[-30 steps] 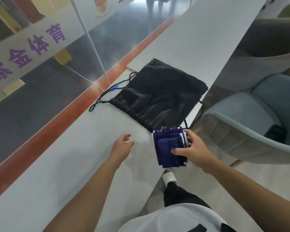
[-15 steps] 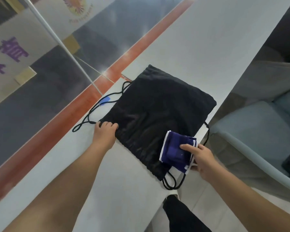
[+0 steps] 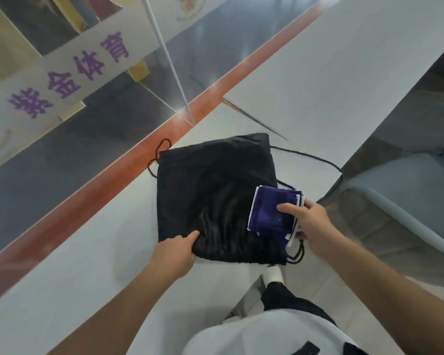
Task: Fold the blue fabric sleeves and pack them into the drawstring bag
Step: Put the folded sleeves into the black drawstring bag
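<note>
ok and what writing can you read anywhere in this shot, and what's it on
"紫金体育": purple characters on the white banner behind the glass, seen tilted and the wrong way up; the first character is my best reading.
Small print under the emblem at the top edge: too blurred to read.
Drawstring bag and blue sleeves: no text visible.

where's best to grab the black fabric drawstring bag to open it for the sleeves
Take the black fabric drawstring bag by its puckered near hem, coming from the person's side: gathers and cord loops suggest the mouth is there. Left hand pinches it.
</note>
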Tool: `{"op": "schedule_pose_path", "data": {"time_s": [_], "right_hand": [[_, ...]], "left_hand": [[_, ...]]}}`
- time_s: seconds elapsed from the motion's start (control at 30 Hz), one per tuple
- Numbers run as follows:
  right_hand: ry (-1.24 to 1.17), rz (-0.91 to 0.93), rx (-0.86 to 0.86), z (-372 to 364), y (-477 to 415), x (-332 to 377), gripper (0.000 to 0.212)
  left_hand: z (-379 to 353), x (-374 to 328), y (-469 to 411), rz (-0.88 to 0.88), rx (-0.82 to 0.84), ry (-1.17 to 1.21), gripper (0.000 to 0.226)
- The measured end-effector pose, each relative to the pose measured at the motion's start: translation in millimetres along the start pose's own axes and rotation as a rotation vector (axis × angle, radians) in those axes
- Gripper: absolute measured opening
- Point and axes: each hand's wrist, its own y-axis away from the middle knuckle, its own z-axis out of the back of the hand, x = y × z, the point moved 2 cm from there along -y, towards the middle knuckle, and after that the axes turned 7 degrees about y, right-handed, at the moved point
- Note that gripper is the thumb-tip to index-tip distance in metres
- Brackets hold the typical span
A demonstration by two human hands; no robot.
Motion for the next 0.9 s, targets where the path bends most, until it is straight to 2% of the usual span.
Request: {"op": "schedule_pose_path", "data": {"time_s": [0.1, 0.2, 0.3, 0.37, 0.43, 0.53, 0.63, 0.73, 0.9], "right_hand": [[-0.076, -0.03, 0.018, -19.3, 32.5, -22.5, 0.042], [-0.156, -0.033, -0.013, -25.2, 61.2, -44.7, 0.042], [-0.197, 0.023, -0.068, -15.2, 89.6, -57.2, 0.038], [-0.202, 0.066, -0.104, -3.8, 108.6, -63.4, 0.035], [-0.203, 0.108, -0.137, 10.0, 127.5, -69.6, 0.031], [-0.195, 0.151, -0.173, 32.3, 155.4, -82.1, 0.026], [-0.169, 0.149, -0.213, 49.7, 180.4, -102.2, 0.034], [-0.188, 0.126, -0.255, 58.8, 196.3, -121.0, 0.035], [-0.233, 0.108, -0.254, 63.2, 205.6, -136.0, 0.036]], "left_hand": [[-41.4, -13.3, 44.2, 0.005, 0.144, 0.174, 0.062], [-72.2, -30.1, 60.3, -0.055, 0.018, 0.151, 0.062], [-93.5, -48.9, 55.3, -0.32, -0.102, 0.144, 0.072], [-98.4, -60.1, 49.0, -0.523, -0.104, 0.089, 0.072], [-98.3, -68.8, 43.2, -0.633, -0.053, 0.016, 0.061], [-88.3, -73.6, 34.2, -0.616, 0.043, 0.036, 0.04], [-66.0, -77.4, 27.4, -0.553, 0.091, 0.262, 0.057], [-39.5, -85.3, 25.1, -0.524, 0.085, 0.451, 0.06], [-8.7, -100.1, 34.6, -0.574, 0.031, 0.541, 0.068]]}}
